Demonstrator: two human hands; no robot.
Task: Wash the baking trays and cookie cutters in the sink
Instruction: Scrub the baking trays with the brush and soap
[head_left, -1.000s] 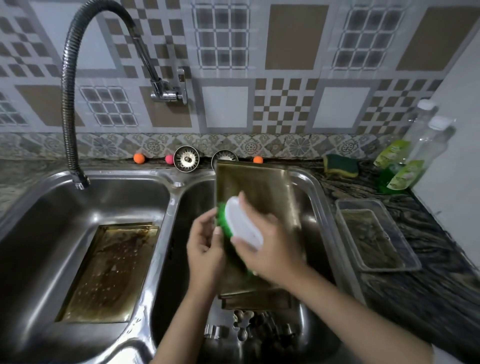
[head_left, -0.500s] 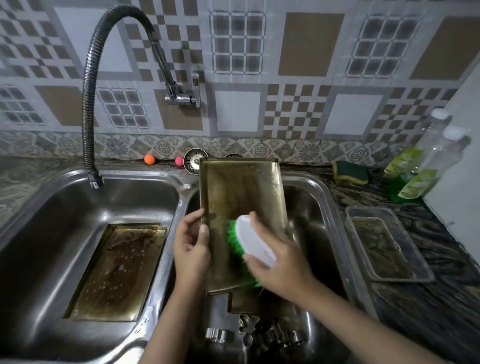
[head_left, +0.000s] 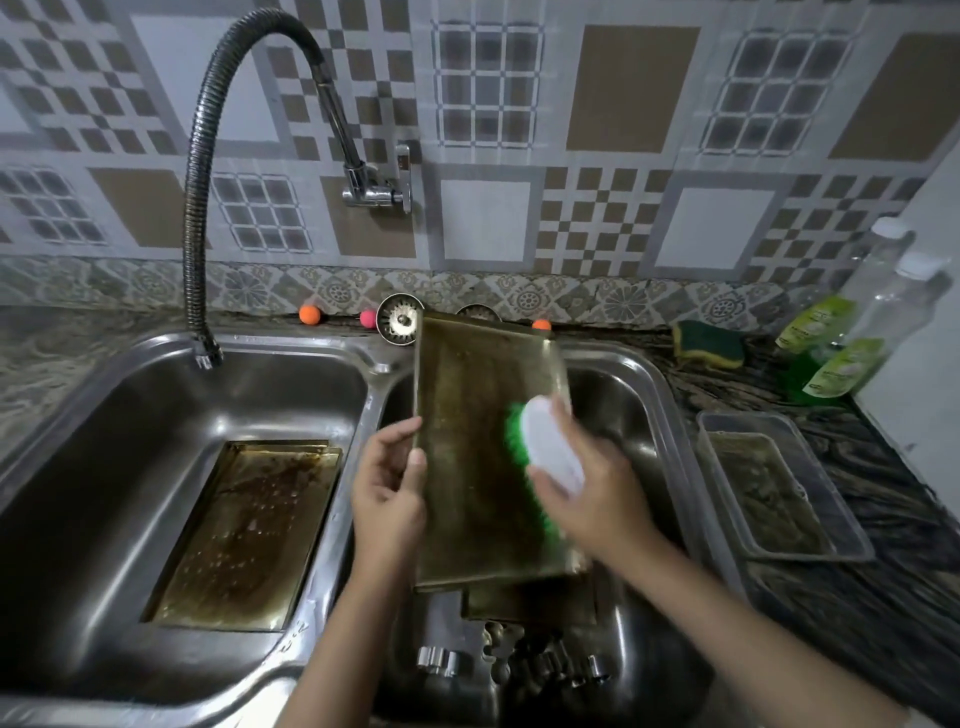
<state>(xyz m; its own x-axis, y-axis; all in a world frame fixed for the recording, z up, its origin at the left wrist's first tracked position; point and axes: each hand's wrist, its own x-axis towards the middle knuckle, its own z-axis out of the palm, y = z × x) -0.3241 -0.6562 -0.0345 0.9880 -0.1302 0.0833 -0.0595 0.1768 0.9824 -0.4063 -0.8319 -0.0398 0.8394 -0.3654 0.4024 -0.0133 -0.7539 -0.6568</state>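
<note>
So dead centre of the frame there's a grimy baking tray (head_left: 467, 441) propped up tilted over the right basin (head_left: 639, 415) of a double steel sink. The left hand (head_left: 387, 499) pinches the tray's left edge, thumb on the front face and fingers curled behind it. The right hand (head_left: 587, 493) is wrapped around a scrub brush (head_left: 545, 447) with a white handle and green bristles, bristles pressed against the right side of the tray. Just below the held tray another tray (head_left: 530, 603) pokes out, and under that, at the bottom of the right basin, sit a bunch of metal cookie cutters (head_left: 519, 662). Lower left of the frame, a third dirty tray (head_left: 244, 535) lies flat in the left basin (head_left: 104, 441), with the flexible faucet (head_left: 200, 208) hanging over that basin's back edge. On the right, on the dark counter, there's a clear plastic container (head_left: 779, 488), a sponge (head_left: 709, 343) and two soap bottles (head_left: 852, 332).
</note>
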